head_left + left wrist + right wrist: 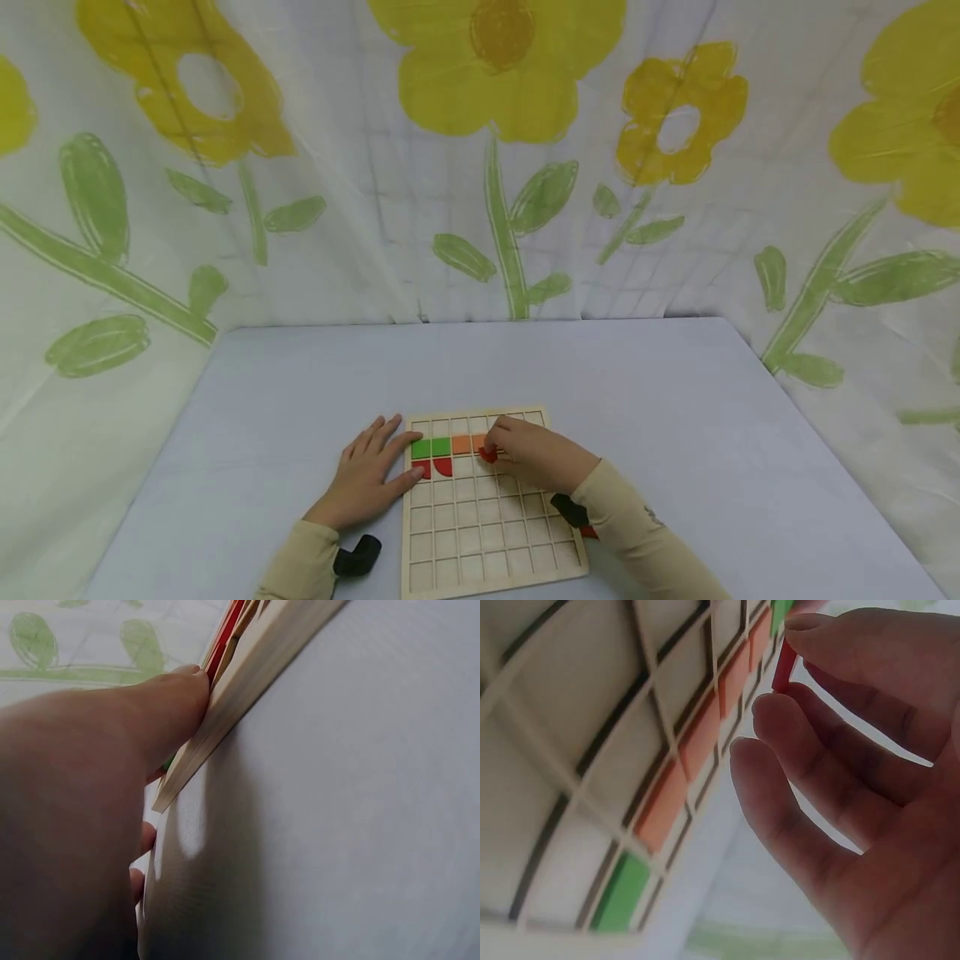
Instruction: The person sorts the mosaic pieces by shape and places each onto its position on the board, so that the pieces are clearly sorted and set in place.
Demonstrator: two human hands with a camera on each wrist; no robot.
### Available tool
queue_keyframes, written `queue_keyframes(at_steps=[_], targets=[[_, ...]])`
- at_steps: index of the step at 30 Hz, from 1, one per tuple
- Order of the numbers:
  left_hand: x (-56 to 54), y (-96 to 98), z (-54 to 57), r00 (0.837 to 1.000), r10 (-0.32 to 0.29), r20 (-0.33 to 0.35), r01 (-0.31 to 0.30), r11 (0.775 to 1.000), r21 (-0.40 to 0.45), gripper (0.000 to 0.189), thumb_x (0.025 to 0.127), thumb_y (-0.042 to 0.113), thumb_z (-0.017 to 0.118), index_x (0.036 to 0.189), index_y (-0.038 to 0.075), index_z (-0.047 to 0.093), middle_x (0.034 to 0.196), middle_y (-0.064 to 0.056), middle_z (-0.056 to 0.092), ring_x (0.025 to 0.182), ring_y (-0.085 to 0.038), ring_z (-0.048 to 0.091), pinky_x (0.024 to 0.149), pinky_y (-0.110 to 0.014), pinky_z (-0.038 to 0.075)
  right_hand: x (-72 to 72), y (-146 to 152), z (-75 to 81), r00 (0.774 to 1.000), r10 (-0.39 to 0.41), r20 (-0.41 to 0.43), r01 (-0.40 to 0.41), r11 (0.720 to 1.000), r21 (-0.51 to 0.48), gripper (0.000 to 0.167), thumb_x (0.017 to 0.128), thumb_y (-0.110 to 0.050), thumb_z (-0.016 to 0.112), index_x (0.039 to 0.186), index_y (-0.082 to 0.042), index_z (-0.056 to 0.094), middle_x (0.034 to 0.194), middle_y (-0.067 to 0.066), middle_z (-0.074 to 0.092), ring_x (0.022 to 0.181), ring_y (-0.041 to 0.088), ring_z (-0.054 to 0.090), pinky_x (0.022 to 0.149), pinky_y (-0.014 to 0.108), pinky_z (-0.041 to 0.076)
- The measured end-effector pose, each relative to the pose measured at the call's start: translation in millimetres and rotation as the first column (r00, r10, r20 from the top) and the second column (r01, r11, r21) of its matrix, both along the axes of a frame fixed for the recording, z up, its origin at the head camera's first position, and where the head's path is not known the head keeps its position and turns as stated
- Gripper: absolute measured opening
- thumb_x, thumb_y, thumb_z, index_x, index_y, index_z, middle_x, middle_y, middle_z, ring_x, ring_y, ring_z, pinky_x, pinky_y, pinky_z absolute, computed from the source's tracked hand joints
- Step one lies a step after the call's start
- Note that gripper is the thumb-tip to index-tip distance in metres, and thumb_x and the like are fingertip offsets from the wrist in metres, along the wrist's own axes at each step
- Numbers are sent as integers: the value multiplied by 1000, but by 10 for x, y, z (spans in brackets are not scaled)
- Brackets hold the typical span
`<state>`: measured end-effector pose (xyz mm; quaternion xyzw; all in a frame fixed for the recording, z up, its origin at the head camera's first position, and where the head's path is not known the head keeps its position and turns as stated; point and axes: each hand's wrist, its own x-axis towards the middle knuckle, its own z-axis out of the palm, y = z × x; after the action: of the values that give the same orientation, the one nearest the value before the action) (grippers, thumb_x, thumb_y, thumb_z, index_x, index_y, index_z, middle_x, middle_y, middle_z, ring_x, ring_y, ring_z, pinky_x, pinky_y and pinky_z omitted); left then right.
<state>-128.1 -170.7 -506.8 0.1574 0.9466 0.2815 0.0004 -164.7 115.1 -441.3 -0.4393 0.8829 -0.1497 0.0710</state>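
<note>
A light wooden grid board (491, 537) lies on the table. My left hand (366, 479) rests at its left edge with fingers spread, the thumb (176, 701) on the rim beside a red piece (423, 469). Over the board's upper part, my right hand (542, 454) pinches a small red piece (783, 667) between thumb and fingertip. Green tiles (431, 448) and orange tiles (461, 444) fill cells along the second row. A red quarter-round piece (443, 467) sits in the row beneath. The right hand hides part of the coloured row in the head view.
Something red (589, 532) shows at the board's right edge, mostly under the right sleeve (630, 533). Black wrist devices, such as the one on the left (357, 557), hang close to the tabletop (637, 383). A flower-printed curtain (337, 275) stands behind the table.
</note>
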Motion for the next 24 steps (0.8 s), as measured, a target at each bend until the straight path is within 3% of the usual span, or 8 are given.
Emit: queue_keyframes(at_steps=[9,24], targets=[[6,1,13,1000,3,6,-3,1000,-2,53,91,53,56,137,25,51,156,-11,28,145,-36,16,110,-60,14,-13,-272,-122,999,36,-11,-35,998,48,7,93,-21,64,100,-18,64,100,-8,60,86,2,56,74,11,46],[3,-5,7,1000,1,6,-1,1000,-6,53,91,52,57,136,25,51,156,-11,28,145,-36,15,110,-60,14,-31,-314,-153,992,79,-103,-74,996,45,8,92,-24,65,98,-18,64,97,-8,61,85,2,57,75,12,46]])
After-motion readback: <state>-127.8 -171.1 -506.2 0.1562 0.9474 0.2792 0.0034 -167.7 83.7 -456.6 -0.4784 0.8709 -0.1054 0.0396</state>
